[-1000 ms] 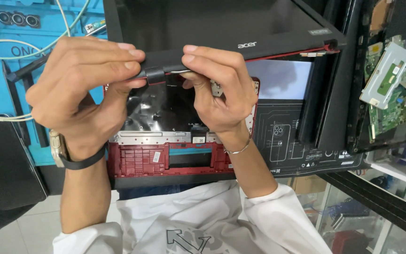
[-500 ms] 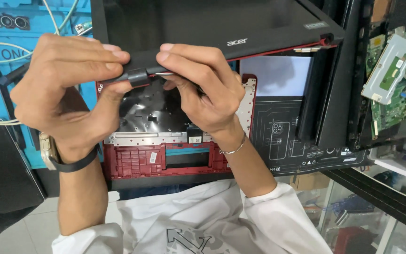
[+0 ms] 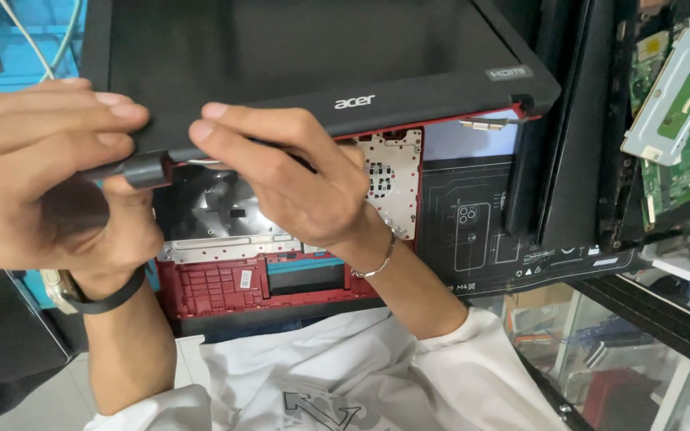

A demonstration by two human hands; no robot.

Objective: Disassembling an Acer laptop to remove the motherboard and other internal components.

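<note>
Both hands grasp a laptop's black screen bezel [image 3: 297, 112]: left hand [image 3: 49, 183] pinching its hinge cover [image 3: 147, 169], right hand [image 3: 289, 183] just beside.

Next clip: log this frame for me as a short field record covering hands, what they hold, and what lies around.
left hand: grips the black hinge cover at the laptop screen panel's lower edge
right hand: fingers pressed on the same edge, beside the cover
laptop screen panel: black, tilted over the base
laptop base: red frame, opened, metal plate exposed
right side: green circuit board
wrists: watch on left, bracelet on right
</note>
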